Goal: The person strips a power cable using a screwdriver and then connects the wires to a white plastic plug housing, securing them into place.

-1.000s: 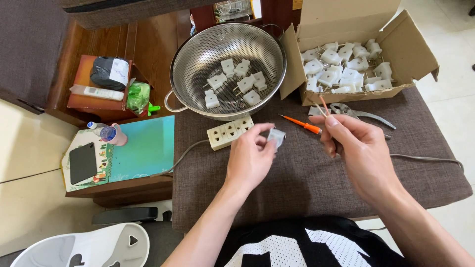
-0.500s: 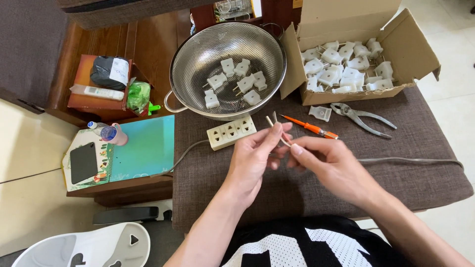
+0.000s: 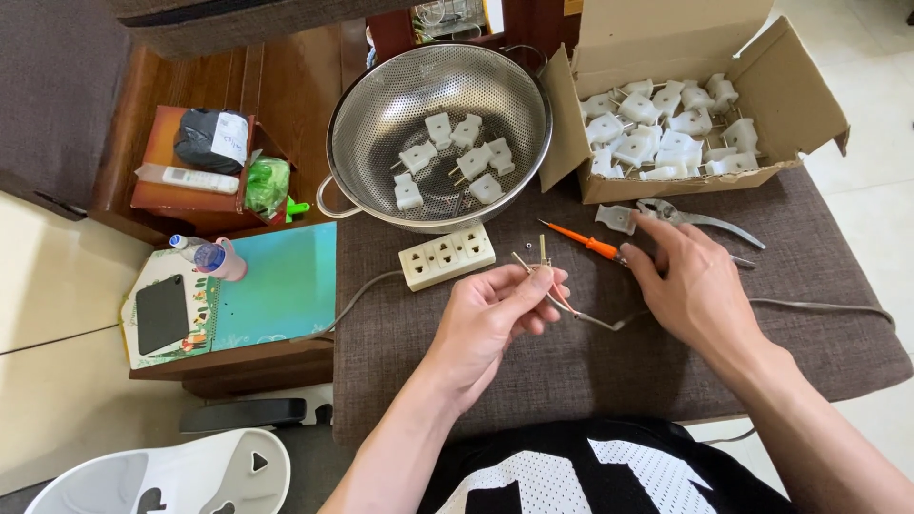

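Surface: brown padded bench [image 3: 457,352] on pale tiled floor [image 3: 57,314], wooden side shelf [image 3: 276,86] to its left. Count: one steel colander [image 3: 362,124] holding seven white plugs [image 3: 439,128]; one cardboard box [image 3: 809,105] of many more, number unclear; one white socket strip [image 3: 446,257]; one orange screwdriver [image 3: 583,243]; one pair of pliers [image 3: 700,219]. Left hand [image 3: 490,319] pinches the bared cable [image 3: 571,309] end upright. Right hand [image 3: 695,286], fingers apart, reaches onto the screwdriver handle.

I see an open brown cardboard box [image 3: 609,186] right of the colander [image 3: 362,114]; a dark screen [image 3: 162,314] far left of it.
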